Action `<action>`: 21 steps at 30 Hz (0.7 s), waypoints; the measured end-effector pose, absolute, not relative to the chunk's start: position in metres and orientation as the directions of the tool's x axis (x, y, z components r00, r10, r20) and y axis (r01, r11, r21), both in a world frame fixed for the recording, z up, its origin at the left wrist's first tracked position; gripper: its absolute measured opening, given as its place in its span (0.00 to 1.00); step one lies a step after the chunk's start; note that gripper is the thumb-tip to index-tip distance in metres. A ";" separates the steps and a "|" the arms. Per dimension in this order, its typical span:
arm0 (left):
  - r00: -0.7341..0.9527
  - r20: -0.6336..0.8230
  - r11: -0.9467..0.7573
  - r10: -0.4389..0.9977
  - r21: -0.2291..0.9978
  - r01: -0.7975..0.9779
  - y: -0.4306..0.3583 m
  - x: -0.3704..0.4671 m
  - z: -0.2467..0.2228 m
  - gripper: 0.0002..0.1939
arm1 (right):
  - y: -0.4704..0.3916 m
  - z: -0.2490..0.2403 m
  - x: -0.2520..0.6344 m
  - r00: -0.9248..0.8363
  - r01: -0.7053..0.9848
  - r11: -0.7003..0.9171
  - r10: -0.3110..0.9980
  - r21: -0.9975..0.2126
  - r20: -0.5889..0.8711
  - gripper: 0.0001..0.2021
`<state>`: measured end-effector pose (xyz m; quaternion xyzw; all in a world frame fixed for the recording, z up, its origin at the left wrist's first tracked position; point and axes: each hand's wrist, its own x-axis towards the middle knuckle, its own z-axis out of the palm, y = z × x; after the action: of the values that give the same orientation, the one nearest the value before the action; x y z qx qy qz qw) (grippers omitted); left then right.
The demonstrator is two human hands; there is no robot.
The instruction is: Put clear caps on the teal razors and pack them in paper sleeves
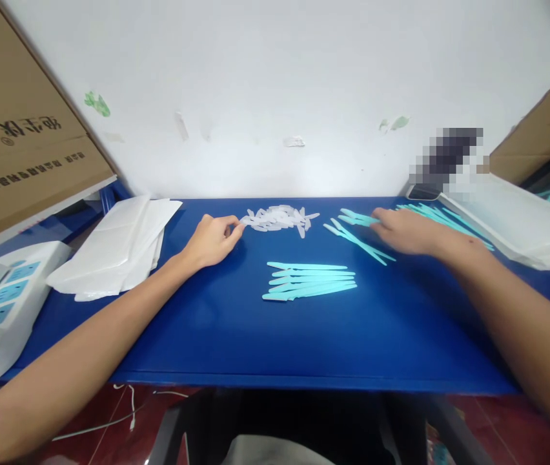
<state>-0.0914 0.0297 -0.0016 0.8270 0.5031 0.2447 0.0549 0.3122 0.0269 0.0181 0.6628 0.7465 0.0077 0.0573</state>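
Note:
My left hand (215, 239) rests at the left end of a pile of small translucent pieces (277, 218), its thumb and forefinger pinched together at one piece. On the right, my right hand (403, 230) has its fingers closed on turquoise sticks (356, 217) that point left. Just below them, two more turquoise sticks (359, 241) lie crossed. A row of several turquoise sticks (311, 281) lies side by side at the middle of the blue table (265, 342). More sticks (444, 219) are spread behind my right hand and wrist.
White plastic bags (110, 248) lie at the left, beside a white power strip (8, 303). A cardboard box (28, 129) stands at the far left. On the right are a white tray (512, 223) and a dark device (424, 192). A white wall (255, 84) rises behind the table.

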 end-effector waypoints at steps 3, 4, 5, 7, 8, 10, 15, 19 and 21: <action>0.322 0.324 -0.433 0.890 0.379 0.818 0.027 -0.087 -0.002 0.17 | 0.022 0.020 0.302 -0.112 0.985 0.130 0.982 0.115 -0.155 0.21; 0.325 0.325 -0.438 0.888 0.382 0.814 0.026 -0.086 -0.002 0.16 | 0.020 0.022 0.298 -0.110 0.984 0.129 0.981 0.120 -0.159 0.21; 0.334 0.333 -0.450 0.882 0.381 0.808 0.025 -0.085 -0.002 0.16 | 0.017 0.025 0.294 -0.108 0.984 0.127 0.983 0.123 -0.149 0.21; 0.357 0.353 -0.478 0.865 0.366 0.798 0.025 -0.083 -0.004 0.15 | 0.013 0.030 0.289 -0.102 0.986 0.113 0.990 0.121 -0.094 0.22; 0.366 0.355 -0.487 0.860 0.356 0.798 0.025 -0.083 -0.005 0.15 | 0.011 0.032 0.288 -0.099 0.987 0.105 0.993 0.118 -0.057 0.23; 0.384 0.336 -0.490 0.860 0.335 0.805 0.025 -0.083 -0.007 0.15 | 0.008 0.037 0.285 -0.105 0.989 0.102 0.994 0.112 0.026 0.25; 0.402 0.279 -0.477 0.872 0.304 0.824 0.025 -0.082 -0.007 0.16 | 0.000 0.042 0.270 -0.288 0.957 0.290 0.944 0.012 0.163 0.21; 0.408 0.250 -0.471 0.878 0.309 0.826 0.025 -0.082 -0.005 0.16 | -0.008 0.038 0.253 -0.424 0.890 0.435 0.899 -0.133 0.108 0.16; 0.408 0.238 -0.467 0.881 0.308 0.829 0.025 -0.082 -0.006 0.17 | -0.012 0.035 0.246 -0.478 0.853 0.483 0.875 -0.197 0.075 0.15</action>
<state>-0.0817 0.0253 -0.0055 0.8361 0.5112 0.1859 0.0708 0.2461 -0.0116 0.0350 0.5041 0.8571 -0.0662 -0.0824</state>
